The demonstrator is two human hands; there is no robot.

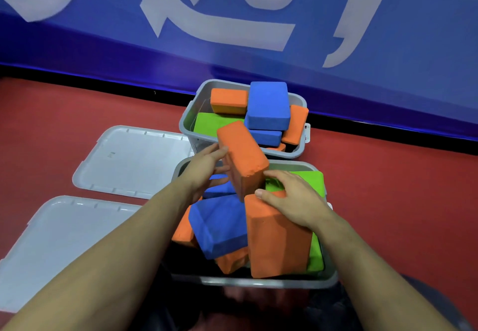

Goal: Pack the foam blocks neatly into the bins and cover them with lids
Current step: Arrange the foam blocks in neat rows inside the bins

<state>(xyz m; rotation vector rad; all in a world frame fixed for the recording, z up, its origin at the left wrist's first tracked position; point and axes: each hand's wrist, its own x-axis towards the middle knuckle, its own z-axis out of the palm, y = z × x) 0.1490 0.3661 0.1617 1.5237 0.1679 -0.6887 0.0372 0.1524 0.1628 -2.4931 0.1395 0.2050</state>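
My left hand (207,167) was at the left side of a tilted orange block (243,160), with the fingers almost straight and a little spread, touching its side face; the thumb lay near the top edge of the block. This block stood up slanted above the near bin (258,283), and its upper end reached over the front rim of the far bin (188,123). My right hand (292,198) rested on the top of a big orange block (276,237) that stood on its end inside the near bin; the fingers were bent over the upper edge of it, and the thumb pressed on its front face, so I was gripping it there. To the left of this block, a blue block (219,227) lay tilted, with other orange pieces under it, and a green block (307,180) was behind my right hand, at the right wall of the bin. The far bin held a blue block on top (269,105), an orange one (229,100) beside it, and a green one (214,123) lower. The blocks in both bins were not in order. Two grey lids lay on the red floor (413,188) to the left, one (134,160) beside the far bin and one (64,240) beside the near bin, under my left forearm.
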